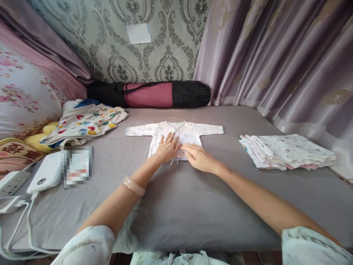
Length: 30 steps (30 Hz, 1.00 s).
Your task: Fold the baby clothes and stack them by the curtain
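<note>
Here's a grey-sheeted bed, scrolled grey wallpaper behind | small white printed shirt mid-bed, neckline to far edge, long axis sleeve to sleeve | left hand covering its front, fingers apart; right hand by the hem, fingers together, grip unclear | folded white printed cloths near right edge, black-and-pink cylindrical bag along far edge

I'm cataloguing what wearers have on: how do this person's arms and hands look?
Loose, pale fabric sleeves with a faint darker print cover the upper arms. A smooth, round, pale bangle circles the left forearm. Left hand and right hand are gloveless.
</note>
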Each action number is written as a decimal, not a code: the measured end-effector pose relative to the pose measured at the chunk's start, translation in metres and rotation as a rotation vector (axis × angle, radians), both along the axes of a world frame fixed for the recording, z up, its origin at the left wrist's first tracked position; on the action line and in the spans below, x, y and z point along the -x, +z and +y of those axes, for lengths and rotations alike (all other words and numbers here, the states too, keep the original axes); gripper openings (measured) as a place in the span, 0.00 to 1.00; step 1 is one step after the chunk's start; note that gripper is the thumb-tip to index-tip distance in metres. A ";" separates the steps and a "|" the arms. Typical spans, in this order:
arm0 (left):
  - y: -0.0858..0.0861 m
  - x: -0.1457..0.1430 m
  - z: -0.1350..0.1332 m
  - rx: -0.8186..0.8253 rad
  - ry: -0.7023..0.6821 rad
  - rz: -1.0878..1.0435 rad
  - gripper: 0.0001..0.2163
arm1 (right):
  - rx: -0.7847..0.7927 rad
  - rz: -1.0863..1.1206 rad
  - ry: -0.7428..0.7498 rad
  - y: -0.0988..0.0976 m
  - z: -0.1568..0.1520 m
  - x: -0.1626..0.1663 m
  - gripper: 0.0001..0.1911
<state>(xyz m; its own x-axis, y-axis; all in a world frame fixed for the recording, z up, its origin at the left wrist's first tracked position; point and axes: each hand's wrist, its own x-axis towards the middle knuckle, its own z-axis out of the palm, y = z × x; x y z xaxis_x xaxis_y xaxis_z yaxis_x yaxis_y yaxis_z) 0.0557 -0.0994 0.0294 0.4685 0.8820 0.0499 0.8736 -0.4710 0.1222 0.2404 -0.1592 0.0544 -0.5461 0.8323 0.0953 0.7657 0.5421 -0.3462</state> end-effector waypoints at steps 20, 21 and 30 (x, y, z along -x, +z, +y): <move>-0.011 0.003 -0.008 0.043 0.068 0.014 0.30 | 0.019 -0.180 -0.457 -0.031 0.114 0.003 0.31; -0.013 0.003 -0.009 0.051 0.068 0.022 0.30 | 0.043 -0.196 -0.462 -0.034 0.122 0.003 0.32; -0.024 0.001 -0.009 -0.005 0.083 0.040 0.30 | 0.029 -0.224 -0.502 -0.049 0.163 0.014 0.34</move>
